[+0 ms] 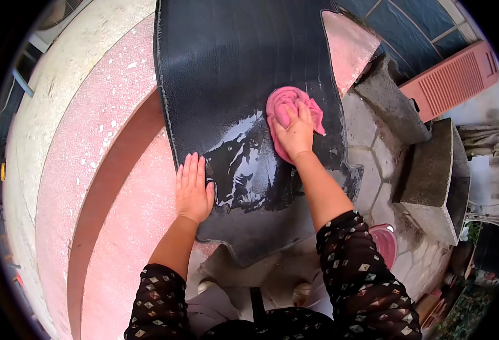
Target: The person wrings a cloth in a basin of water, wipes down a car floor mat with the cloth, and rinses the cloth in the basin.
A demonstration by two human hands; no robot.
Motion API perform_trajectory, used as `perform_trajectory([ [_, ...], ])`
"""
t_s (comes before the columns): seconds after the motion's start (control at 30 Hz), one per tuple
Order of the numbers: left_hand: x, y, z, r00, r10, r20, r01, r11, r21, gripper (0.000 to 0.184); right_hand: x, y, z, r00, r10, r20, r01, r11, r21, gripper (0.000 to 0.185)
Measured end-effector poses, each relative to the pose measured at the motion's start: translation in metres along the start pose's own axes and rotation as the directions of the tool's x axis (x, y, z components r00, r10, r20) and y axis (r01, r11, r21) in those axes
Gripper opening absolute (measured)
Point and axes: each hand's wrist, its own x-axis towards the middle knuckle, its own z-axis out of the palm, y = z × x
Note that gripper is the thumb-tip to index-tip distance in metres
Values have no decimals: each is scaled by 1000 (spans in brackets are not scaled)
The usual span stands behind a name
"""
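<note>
And there was the right hand (pixel 296 131), spread over a bunched pink cloth (pixel 283 105) and pressing it against the wet right-hand part of the black mat (pixel 238 68), its fingers partly sunk in the folds! Across the glossy wet patch, the left hand (pixel 193 190) lay open and flat, gripping nothing, at the mat's left edge, while a pink basin (pixel 383 245) sat beyond the right sleeve (pixel 362 266).
</note>
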Motion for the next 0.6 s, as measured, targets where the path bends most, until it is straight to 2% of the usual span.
perform_trajectory([
  [0.07, 0, 2, -4, 1000, 7, -30, -8, 999, -42, 63, -32, -17, -11, 991, -104, 89, 101, 994, 34, 41],
  [0.13, 1, 3, -4, 1000, -5, -12, 5, 999, -35, 63, -68, -52, -37, 945, -252, 207, 225, 964, 144, 43],
  [0.2, 2, 0, -4, 1000, 7, -18, -7, 999, -40, 63, -77, -60, -54, 822, -450, 348, 372, 888, 269, 40],
  [0.27, -1, 0, -1, 1000, 14, -12, -14, 999, -49, 63, -54, -35, -39, 849, -387, 359, 285, 908, 306, 39],
  [0.3, -2, -1, -1, 1000, 16, -4, -16, 999, -34, 64, -37, -23, -29, 903, -302, 306, 236, 943, 235, 38],
  [0.33, 0, -1, -1, 1000, 15, -8, -15, 1000, -17, 65, -18, -10, -21, 958, -144, 248, 101, 979, 179, 39],
  [0.37, 0, -2, -1, 1000, 18, -18, -19, 1000, -19, 65, 5, 7, -15, 982, -61, 177, 35, 989, 147, 40],
  [0.4, -1, -3, -1, 1000, 17, -26, -18, 1000, -16, 65, 21, 36, -1, 994, 58, 91, -68, 992, 109, 40],
  [0.43, -1, -2, -2, 1000, 9, -5, -9, 1000, -16, 65, 39, 44, -7, 980, 184, 78, -193, 974, 118, 40],
  [0.47, 0, -1, -3, 1000, -5, 12, 5, 1000, -23, 65, 46, 56, -2, 965, 261, 23, -262, 964, 43, 42],
  [0.53, 1, 1, -4, 1000, -15, 11, 15, 999, -34, 65, 28, 39, -8, 988, 152, -3, -152, 985, -82, 43],
  [0.6, 0, 1, -4, 1000, -10, 2, 10, 999, -33, 65, -12, 10, -23, 992, 6, 127, 0, 999, -45, 43],
])
